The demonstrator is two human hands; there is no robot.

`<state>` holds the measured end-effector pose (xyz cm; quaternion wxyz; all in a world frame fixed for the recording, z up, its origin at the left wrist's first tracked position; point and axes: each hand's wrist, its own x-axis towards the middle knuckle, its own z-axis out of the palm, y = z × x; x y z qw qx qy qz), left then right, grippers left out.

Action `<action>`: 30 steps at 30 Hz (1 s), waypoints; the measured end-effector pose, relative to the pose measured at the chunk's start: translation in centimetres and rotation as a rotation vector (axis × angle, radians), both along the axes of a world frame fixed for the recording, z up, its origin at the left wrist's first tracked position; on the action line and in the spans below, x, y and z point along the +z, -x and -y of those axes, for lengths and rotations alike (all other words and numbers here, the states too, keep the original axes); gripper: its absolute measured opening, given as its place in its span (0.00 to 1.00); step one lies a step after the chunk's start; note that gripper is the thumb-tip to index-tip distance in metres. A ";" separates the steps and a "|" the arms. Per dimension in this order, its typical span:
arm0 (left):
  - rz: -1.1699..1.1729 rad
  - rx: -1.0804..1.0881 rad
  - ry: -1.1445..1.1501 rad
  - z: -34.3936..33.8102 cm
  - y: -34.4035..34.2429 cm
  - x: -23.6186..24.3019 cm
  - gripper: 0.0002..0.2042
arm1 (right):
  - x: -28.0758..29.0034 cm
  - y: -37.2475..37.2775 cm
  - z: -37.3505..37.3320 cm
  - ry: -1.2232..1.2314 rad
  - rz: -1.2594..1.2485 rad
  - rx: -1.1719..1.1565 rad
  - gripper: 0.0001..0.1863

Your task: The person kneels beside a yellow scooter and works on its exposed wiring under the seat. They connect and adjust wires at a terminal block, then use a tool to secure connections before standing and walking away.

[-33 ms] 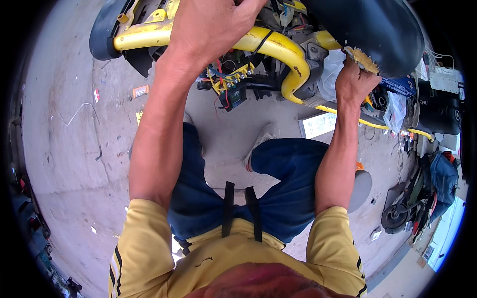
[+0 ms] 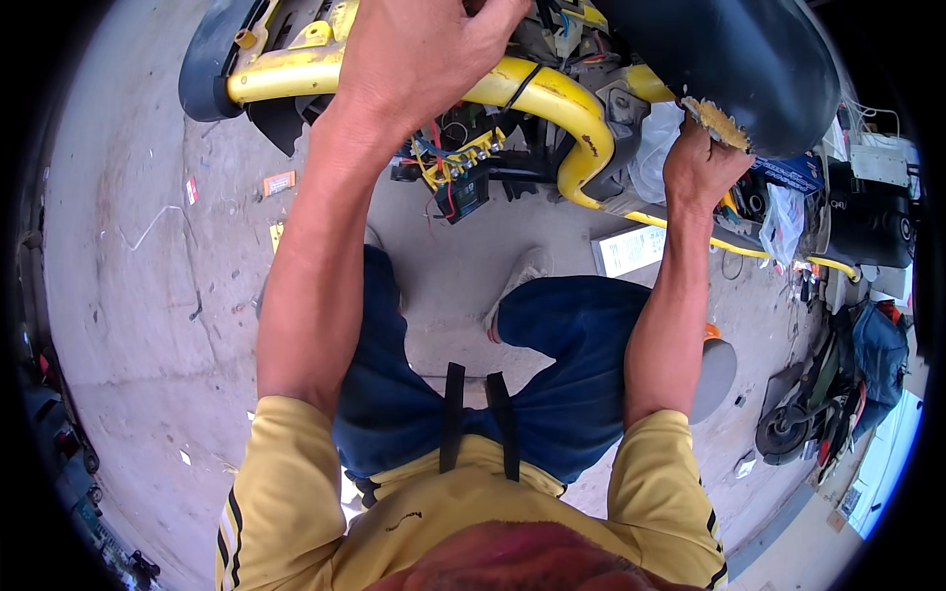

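Note:
Across the top of the view runs the yellow tube frame (image 2: 532, 87) of a scooter-like vehicle, its paint worn and chipped. My left hand (image 2: 419, 49) reaches over this tube near the exposed wiring; its fingers are hidden past the upper edge. To the right, the black padded seat (image 2: 749, 59) stands tilted up, with a torn corner (image 2: 717, 123) of bare yellow foam. My right hand (image 2: 705, 167) is closed at that torn corner, its fingers partly hidden under the seat. Below the tube hangs a dark electrical box (image 2: 471, 192) with coloured wires and a yellow terminal strip (image 2: 473, 153).
Clear plastic bags (image 2: 783, 222) sit by the frame at right. A white labelled panel (image 2: 631, 249) lies on the concrete floor (image 2: 148, 315), among scattered scraps. Farther right are a small wheel (image 2: 783, 433), dark clothing (image 2: 877, 355) and a black case (image 2: 867, 227).

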<state>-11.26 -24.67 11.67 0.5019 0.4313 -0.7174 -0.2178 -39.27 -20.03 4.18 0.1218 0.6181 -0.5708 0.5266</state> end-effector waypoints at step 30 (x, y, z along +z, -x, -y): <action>0.176 0.114 0.171 0.4 0.1 -1.8 0.11 | 1.5 -7.6 1.9 -0.418 -0.051 -0.021 0.16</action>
